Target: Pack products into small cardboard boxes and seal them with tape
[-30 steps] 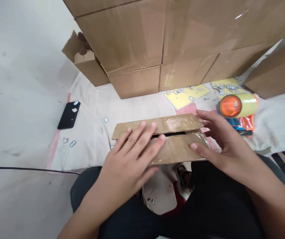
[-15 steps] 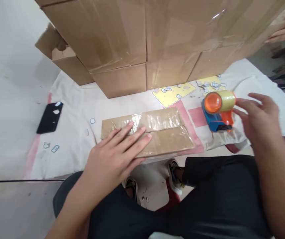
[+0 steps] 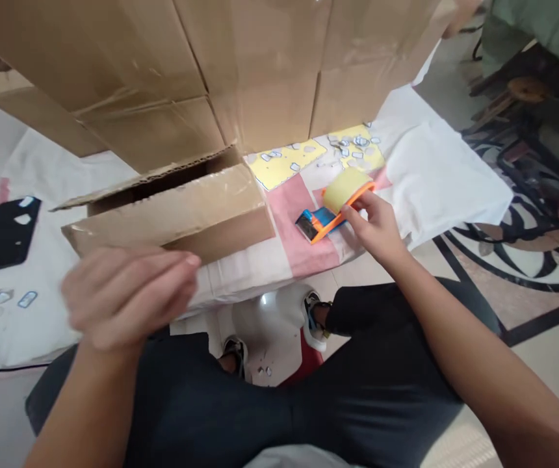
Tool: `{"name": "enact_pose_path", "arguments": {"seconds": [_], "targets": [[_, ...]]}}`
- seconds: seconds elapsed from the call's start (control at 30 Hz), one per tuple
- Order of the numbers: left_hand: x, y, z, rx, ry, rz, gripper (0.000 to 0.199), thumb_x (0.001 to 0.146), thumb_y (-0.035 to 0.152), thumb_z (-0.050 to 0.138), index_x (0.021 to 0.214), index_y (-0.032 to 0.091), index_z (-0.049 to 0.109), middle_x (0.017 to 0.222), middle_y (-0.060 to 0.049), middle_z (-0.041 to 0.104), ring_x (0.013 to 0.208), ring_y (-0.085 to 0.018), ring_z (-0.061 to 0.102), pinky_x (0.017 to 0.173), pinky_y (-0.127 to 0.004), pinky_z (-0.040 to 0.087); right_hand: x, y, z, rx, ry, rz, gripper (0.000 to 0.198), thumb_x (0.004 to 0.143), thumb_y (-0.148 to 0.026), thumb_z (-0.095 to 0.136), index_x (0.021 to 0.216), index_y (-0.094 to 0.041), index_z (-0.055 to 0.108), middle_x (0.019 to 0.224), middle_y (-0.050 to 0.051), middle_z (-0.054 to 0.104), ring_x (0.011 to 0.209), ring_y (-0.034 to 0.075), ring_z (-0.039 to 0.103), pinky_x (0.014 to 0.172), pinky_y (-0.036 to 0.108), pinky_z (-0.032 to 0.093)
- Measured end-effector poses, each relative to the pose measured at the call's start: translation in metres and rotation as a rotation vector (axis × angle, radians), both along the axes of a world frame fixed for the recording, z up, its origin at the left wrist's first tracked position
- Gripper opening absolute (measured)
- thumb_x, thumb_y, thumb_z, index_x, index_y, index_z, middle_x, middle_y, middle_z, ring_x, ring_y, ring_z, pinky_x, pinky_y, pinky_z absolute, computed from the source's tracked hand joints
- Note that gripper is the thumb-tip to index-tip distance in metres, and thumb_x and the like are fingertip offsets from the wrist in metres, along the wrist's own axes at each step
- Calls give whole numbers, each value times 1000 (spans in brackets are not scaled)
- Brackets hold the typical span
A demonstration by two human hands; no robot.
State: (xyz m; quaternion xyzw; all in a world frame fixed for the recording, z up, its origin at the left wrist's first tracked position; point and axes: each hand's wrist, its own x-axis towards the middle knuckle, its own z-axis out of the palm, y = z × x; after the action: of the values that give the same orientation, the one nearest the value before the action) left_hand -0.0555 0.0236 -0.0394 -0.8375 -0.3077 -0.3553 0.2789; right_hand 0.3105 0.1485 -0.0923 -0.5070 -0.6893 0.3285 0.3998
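A cardboard box (image 3: pixel 172 208) stands on the table with its upper side partly open and a raised flap behind. In front of its lower left part is my left hand (image 3: pixel 130 292), fingers curled together and slightly blurred; whether anything is inside them is hidden, and I cannot tell if it touches the box. My right hand (image 3: pixel 374 224) grips the orange side of a tape dispenser (image 3: pixel 321 224), which carries a wide roll of yellowish tape (image 3: pixel 348 190). The dispenser is tilted, with its cutting end pointing left toward the box.
Large taped cartons (image 3: pixel 260 78) are stacked at the back. A black phone (image 3: pixel 6 237) with small scraps on it lies at left. Yellow sheets (image 3: pixel 289 162) bear several scraps behind the dispenser. The white and pink cloth (image 3: pixel 455 169) covers the table. A wooden stool (image 3: pixel 528 91) stands at far right.
The cardboard box has gone from lying flat to standing with an open side up. My left hand has come off its top and curled. My right hand has taken hold of the tape dispenser.
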Motion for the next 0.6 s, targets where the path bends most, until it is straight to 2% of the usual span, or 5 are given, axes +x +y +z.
{"name": "enact_pose_path", "arguments": {"seconds": [0.2, 0.33, 0.43, 0.53, 0.6], "targets": [[89, -9, -32, -361, 50, -182, 9, 84, 23, 72, 90, 29, 70, 79, 3, 73, 62, -13, 61, 50, -28, 35, -34, 7, -22, 10, 9, -44, 41, 88, -60, 63, 106, -23, 64, 101, 7, 70, 104, 30, 65, 92, 47, 56], [101, -13, -48, -604, -160, -44, 19, 91, 25, 65, 109, 31, 68, 81, 1, 70, 67, -14, 61, 59, -28, 41, -50, -17, -8, -56, 124, 98, 43, 90, -64, 59, 100, -22, 65, 94, 5, 70, 95, 25, 67, 84, 43, 59], [103, -18, -44, -786, -430, 61, 38, 92, 39, 65, 127, 26, 62, 88, -3, 61, 76, -16, 58, 67, -28, 47, -61, -53, 11, -91, 263, 200, 42, 91, -64, 58, 93, -22, 66, 87, 3, 70, 84, 22, 69, 75, 38, 60], [110, -25, -35, -966, -550, 26, 49, 89, 57, 63, 121, 20, 68, 98, -6, 50, 90, -20, 53, 78, -33, 50, -70, -82, 18, -102, 416, 215, 39, 93, -59, 58, 86, -22, 65, 80, 1, 68, 76, 18, 68, 69, 34, 58], [118, -29, -31, -1077, -618, -20, 40, 92, 55, 61, 109, 21, 74, 97, -5, 46, 93, -20, 51, 84, -35, 50, -73, -91, 15, -108, 464, 224, 36, 93, -56, 60, 82, -22, 65, 76, 1, 67, 73, 17, 66, 67, 32, 57]]}}
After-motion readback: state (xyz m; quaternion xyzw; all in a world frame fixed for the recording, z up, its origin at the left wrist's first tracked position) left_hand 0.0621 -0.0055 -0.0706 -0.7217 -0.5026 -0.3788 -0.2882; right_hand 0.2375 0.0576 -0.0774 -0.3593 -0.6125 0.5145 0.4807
